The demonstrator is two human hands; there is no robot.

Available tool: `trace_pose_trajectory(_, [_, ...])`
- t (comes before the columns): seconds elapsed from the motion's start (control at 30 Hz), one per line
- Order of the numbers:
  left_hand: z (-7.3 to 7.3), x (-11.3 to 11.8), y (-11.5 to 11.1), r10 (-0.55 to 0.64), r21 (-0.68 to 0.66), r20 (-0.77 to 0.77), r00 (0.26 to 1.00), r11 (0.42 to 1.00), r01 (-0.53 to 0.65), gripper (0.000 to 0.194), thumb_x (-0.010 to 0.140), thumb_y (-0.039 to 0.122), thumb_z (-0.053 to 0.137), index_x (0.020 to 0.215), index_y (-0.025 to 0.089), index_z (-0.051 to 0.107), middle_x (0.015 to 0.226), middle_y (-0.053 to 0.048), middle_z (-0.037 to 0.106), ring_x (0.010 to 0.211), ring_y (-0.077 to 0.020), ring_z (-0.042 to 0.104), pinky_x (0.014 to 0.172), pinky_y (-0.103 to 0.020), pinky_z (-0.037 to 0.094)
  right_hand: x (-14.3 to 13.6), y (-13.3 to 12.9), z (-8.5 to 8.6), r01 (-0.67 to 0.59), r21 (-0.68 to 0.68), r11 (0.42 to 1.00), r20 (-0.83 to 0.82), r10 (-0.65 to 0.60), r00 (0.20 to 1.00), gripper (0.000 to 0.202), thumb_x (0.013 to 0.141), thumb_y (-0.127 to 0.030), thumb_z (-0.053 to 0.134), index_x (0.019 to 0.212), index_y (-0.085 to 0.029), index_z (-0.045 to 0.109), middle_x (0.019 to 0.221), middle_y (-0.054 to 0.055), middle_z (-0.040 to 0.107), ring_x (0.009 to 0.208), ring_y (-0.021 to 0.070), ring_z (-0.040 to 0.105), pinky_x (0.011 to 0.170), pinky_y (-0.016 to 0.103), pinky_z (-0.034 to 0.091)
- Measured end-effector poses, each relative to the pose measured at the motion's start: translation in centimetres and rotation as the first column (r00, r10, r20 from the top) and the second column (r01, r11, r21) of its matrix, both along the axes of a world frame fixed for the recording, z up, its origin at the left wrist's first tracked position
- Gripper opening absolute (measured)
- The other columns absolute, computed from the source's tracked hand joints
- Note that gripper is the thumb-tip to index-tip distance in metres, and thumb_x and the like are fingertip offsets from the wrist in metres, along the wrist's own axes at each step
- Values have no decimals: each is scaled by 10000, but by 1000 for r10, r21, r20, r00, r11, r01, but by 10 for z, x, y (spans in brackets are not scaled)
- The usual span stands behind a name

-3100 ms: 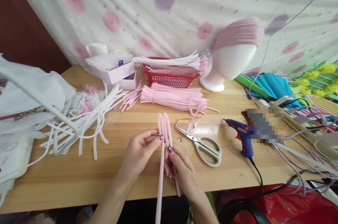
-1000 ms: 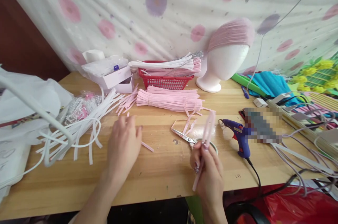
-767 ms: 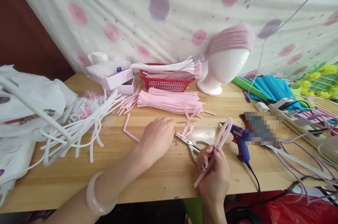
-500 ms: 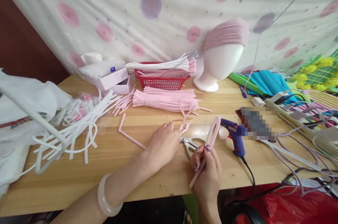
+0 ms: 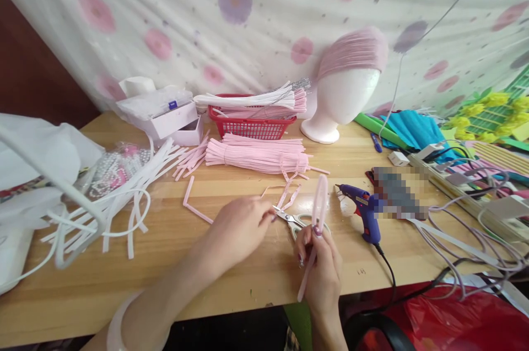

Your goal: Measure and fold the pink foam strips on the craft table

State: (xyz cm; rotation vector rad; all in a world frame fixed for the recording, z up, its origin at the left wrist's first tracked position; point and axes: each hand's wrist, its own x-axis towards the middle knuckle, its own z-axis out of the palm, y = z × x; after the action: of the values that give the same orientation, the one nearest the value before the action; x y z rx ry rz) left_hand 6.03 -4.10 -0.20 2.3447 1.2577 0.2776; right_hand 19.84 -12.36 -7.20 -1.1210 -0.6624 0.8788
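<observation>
My right hand (image 5: 321,268) pinches a pink pipe cleaner (image 5: 319,199) bent into a long, narrow loop. The loop stands up above the fingers and a straight tail hangs below them. My left hand (image 5: 243,224) is low over the table, its fingers loosely bent and apart; nothing shows in them, though the palm side is hidden. Scissors (image 5: 294,220) with pale handles lie between the hands, their tips close to my left fingertips. A bent pink pipe cleaner (image 5: 185,194) lies beyond my left forearm. Right of the loop rests a purple glue gun (image 5: 363,210).
A thick bundle of pink pipe cleaners (image 5: 256,154) lies before a red basket (image 5: 253,129) of more stems. White strips (image 5: 119,202) spread at left. A foam head (image 5: 345,100) wearing a pink band stands behind. Cables (image 5: 467,241) and a power strip (image 5: 438,174) crowd the right.
My left hand has moved slightly left, away from the scissors. My right hand has turned the pink loop more upright and shifted a little left. The view has shifted slightly.
</observation>
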Motion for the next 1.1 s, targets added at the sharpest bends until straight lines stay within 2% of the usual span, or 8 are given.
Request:
trace_pose_trajectory(0.07, [-3, 3, 17, 80, 16, -50, 996, 997, -79, 297, 987, 257, 447, 1018, 166, 728, 1012, -110, 763, 935, -272, 701, 813, -386, 506, 6, 4, 4, 79, 15, 997, 18, -79, 997, 323, 915, -392, 553, 666, -204, 468, 518, -60, 394, 484, 104, 313, 481, 249, 249])
trace_pose_trajectory(0.17, [-17, 24, 44, 82, 7, -93, 992, 997, -81, 317, 991, 311, 471, 942, 124, 723, 920, -131, 754, 894, -264, 704, 805, -391, 525, 12, 8, 9, 156, -2, 988, 29, -156, 987, 287, 900, -362, 552, 676, -207, 464, 521, -61, 400, 498, 107, 320, 486, 244, 256])
trace_pose_trajectory(0.3, [-35, 51, 62, 44, 22, -136, 990, 999, -41, 275, 935, 373, 621, 1088, 150, 665, 1108, -88, 697, 1003, -225, 669, 886, -442, 545, 13, 4, 12, 137, -36, 990, 88, -133, 987, 325, 898, -400, 563, 657, -203, 469, 507, -62, 395, 485, 102, 318, 480, 243, 254])
trace_pose_trajectory(0.57, [-34, 45, 57, 59, 77, -185, 981, 996, -45, 237, 936, 360, 624, 1037, 152, 676, 1132, -84, 688, 1067, -235, 649, 943, -476, 520, 20, 1, 7, 116, -46, 992, 115, -110, 987, 381, 897, -456, 575, 632, -200, 477, 507, -56, 386, 476, 100, 320, 466, 237, 257])
trace_pose_trajectory(0.73, [-33, 40, 59, 22, 65, -138, 990, 998, -13, 195, 945, 319, 615, 1024, 151, 677, 1112, -77, 696, 1045, -223, 658, 931, -461, 528, 24, -2, 8, 25, -36, 999, 180, -18, 984, 419, 919, -493, 565, 634, -194, 501, 515, -46, 405, 486, 110, 347, 477, 242, 282])
trace_pose_trajectory(0.87, [-30, 33, 64, 19, 56, -72, 997, 998, -15, 200, 961, 317, 589, 1023, 144, 669, 1055, -66, 705, 997, -210, 669, 905, -441, 537, 20, -1, 16, 30, -48, 998, 99, -25, 995, 387, 883, -471, 597, 632, -194, 498, 503, -48, 409, 481, 107, 347, 481, 239, 278])
trace_pose_trajectory(0.97, [-37, 42, 63, 38, 57, -40, 998, 998, -36, 259, 936, 354, 625, 1088, 147, 658, 1137, -85, 683, 1047, -233, 654, 917, -465, 534, 14, 2, 23, 32, -45, 998, 38, -31, 999, 357, 842, -455, 624, 632, -196, 498, 491, -56, 397, 462, 100, 325, 462, 234, 248])
trace_pose_trajectory(1.1, [-46, 52, 63, 51, 33, 28, 998, 998, -52, 300, 937, 339, 625, 1183, 165, 632, 1222, -96, 649, 1071, -243, 644, 907, -472, 546, 13, -4, 29, -6, -33, 999, 106, 10, 994, 381, 880, -481, 605, 645, -193, 519, 501, -47, 412, 481, 110, 348, 486, 243, 275])
